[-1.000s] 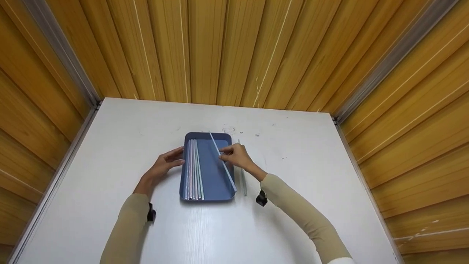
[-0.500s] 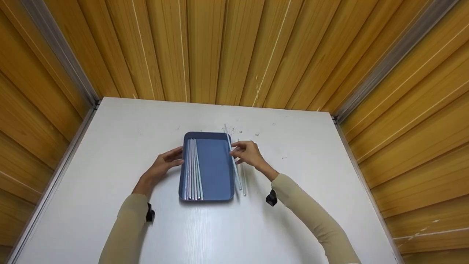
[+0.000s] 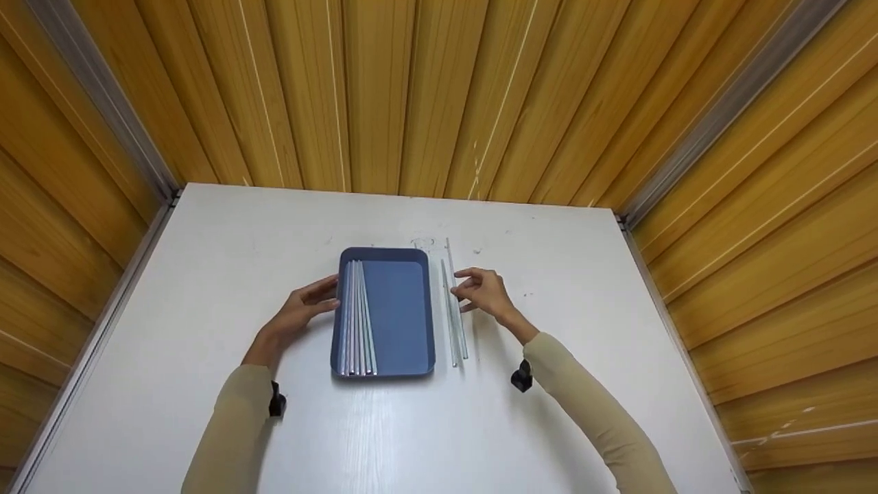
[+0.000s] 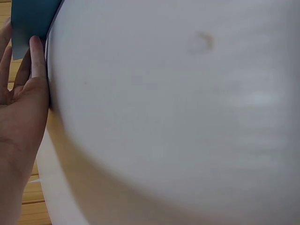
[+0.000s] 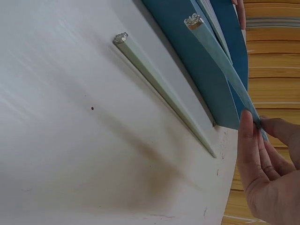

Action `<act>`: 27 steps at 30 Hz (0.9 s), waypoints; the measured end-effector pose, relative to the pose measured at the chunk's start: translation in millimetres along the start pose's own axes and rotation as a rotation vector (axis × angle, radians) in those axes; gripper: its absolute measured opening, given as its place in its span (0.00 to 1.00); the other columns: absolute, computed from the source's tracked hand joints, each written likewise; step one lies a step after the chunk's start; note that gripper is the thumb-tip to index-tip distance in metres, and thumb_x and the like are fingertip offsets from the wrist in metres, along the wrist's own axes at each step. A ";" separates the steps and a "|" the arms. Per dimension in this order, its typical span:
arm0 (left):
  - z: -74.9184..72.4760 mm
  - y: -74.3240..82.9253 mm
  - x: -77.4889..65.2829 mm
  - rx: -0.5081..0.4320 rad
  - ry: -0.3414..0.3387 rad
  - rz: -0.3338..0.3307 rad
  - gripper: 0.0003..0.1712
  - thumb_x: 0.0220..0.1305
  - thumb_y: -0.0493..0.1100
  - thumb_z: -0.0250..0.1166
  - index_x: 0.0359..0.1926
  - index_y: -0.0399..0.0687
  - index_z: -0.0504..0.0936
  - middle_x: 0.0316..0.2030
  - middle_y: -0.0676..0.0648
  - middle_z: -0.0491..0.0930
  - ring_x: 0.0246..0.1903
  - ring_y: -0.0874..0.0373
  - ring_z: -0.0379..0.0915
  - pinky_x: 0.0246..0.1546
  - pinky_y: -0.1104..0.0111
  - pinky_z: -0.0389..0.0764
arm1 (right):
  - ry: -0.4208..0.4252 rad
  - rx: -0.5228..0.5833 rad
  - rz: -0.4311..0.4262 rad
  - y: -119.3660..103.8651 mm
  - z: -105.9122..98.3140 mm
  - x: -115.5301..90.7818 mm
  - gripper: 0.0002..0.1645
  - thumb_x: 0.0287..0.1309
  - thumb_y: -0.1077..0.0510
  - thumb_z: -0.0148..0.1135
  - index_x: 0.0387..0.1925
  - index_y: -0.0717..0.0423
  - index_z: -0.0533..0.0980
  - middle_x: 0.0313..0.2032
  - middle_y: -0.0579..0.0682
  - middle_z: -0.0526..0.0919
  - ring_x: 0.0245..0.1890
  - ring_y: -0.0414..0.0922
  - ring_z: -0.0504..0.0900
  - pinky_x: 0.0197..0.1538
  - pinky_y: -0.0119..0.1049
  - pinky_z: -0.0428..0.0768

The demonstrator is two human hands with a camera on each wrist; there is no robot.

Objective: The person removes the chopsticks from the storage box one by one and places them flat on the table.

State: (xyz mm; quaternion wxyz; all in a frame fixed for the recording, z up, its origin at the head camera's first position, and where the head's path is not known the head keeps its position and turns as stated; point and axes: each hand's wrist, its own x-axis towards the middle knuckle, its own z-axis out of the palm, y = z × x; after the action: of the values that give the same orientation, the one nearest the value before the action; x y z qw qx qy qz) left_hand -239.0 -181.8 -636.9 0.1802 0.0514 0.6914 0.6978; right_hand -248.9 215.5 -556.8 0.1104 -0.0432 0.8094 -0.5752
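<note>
My left hand (image 3: pixel 302 310) rests against the left wall of a blue rectangular tray (image 3: pixel 399 322), fingers extended along its outside. Several long, thin pale sticks (image 3: pixel 354 319) lie lengthwise in the tray's left part. To the right of the tray, my right hand (image 3: pixel 485 293) pinches a light blue stick (image 5: pixel 220 58) between thumb and fingers, with one crinkled, shiny silvery end toward the right wrist camera. A pale green stick (image 5: pixel 161 89) with a similar end lies on the table beside the tray, just left of the held one in the head view.
The white table (image 3: pixel 384 439) carries small dark marks and scuffs near the tray's far right corner. Wood-patterned panels (image 3: pixel 384 96) stand behind the table and on both sides. A black wrist camera (image 3: pixel 522 376) is strapped to the right sleeve, another to the left.
My right hand has carried the light blue stick rightward from over the tray, past its right wall, to above the table beside the green stick. The left hand stays at the tray.
</note>
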 end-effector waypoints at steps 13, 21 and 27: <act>0.1 -2.7 0.9 0.010 -0.008 0.022 0.41 0.67 0.41 0.71 0.77 0.49 0.64 0.74 0.40 0.68 0.74 0.47 0.64 0.68 0.70 0.72 | 0.049 0.026 0.070 18.1 -4.1 -4.3 0.25 0.60 0.68 0.68 0.58 0.73 0.76 0.34 0.57 0.87 0.33 0.52 0.91 0.30 0.35 0.89; 0.3 -1.7 0.0 0.005 0.006 0.012 0.40 0.67 0.41 0.70 0.77 0.50 0.66 0.73 0.41 0.69 0.73 0.48 0.65 0.75 0.57 0.65 | 0.078 -0.005 0.076 34.4 -5.8 -4.0 0.24 0.60 0.68 0.68 0.57 0.73 0.77 0.34 0.57 0.86 0.22 0.41 0.87 0.29 0.36 0.89; 0.9 -0.2 -0.7 0.007 0.006 0.012 0.40 0.68 0.41 0.69 0.77 0.49 0.65 0.74 0.42 0.68 0.74 0.48 0.63 0.77 0.52 0.60 | 0.101 -0.055 0.076 42.4 -3.4 -5.3 0.23 0.59 0.68 0.69 0.56 0.71 0.79 0.35 0.60 0.87 0.25 0.44 0.88 0.28 0.35 0.88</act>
State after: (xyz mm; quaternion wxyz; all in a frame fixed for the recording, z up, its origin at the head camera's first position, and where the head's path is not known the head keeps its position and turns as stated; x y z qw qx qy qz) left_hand -238.0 -181.2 -636.9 0.1740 0.0542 0.6940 0.6965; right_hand -242.1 233.8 -595.0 0.0899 0.0136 0.8306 -0.5494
